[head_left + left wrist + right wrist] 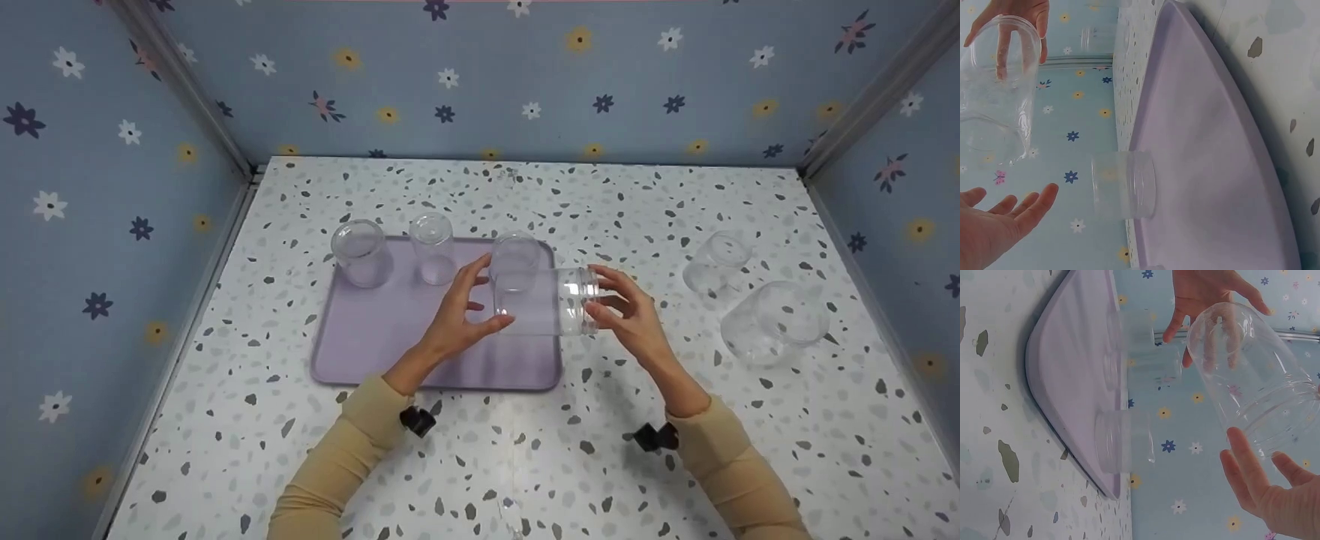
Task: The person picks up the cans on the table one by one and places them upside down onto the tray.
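Note:
A large clear plastic jar [529, 304] is held on its side above the right part of a lilac tray [375, 337]. My right hand [634, 319] grips it at the ringed neck, thumb and fingers on opposite sides. Around the base end, my left hand [461, 311] has its fingers spread; the left wrist view shows a gap between those fingers and the jar. Along the tray's far side stand three smaller clear jars: a left jar [361, 255], a middle jar [433, 251] and a right jar [516, 251], neck down where the wrist views show them.
On the speckled table [465, 465] to the right stand a small clear container [716, 262] and a larger clear container [772, 322]. Flower-patterned panels [525, 82] enclose the back and both sides.

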A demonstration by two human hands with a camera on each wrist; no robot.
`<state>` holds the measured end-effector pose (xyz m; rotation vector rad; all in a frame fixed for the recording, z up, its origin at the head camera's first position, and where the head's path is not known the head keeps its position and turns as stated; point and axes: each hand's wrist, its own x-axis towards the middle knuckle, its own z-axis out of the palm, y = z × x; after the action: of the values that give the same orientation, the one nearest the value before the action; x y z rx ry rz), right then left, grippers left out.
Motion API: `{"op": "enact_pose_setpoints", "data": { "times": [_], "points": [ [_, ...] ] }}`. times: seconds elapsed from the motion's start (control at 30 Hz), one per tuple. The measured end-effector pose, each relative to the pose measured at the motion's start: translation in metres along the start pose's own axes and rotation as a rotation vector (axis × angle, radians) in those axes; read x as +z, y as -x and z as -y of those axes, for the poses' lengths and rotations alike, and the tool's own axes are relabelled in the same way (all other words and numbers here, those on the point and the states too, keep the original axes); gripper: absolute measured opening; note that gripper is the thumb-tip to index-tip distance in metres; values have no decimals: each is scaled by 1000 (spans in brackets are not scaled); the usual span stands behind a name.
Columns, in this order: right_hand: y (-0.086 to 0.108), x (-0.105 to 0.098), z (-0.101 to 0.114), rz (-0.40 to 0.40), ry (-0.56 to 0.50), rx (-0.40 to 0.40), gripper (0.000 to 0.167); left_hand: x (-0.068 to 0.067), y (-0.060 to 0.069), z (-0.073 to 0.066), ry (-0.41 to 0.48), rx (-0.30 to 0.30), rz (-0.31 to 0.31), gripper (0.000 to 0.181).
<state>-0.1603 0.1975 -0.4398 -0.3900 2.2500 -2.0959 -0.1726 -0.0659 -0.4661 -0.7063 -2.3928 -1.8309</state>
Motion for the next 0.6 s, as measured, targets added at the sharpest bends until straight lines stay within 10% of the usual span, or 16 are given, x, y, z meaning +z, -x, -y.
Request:
{"op": "enact_pose_setpoints", "data": {
  "times": [0.3, 0.6],
  "points": [
    [3, 6, -1, 28, -47, -19, 49, -1, 6, -33, 198, 22, 39, 83],
    [6, 7, -4, 48, -59, -22, 51, 3, 12, -35, 276, 36, 28, 76]
  ]
}}
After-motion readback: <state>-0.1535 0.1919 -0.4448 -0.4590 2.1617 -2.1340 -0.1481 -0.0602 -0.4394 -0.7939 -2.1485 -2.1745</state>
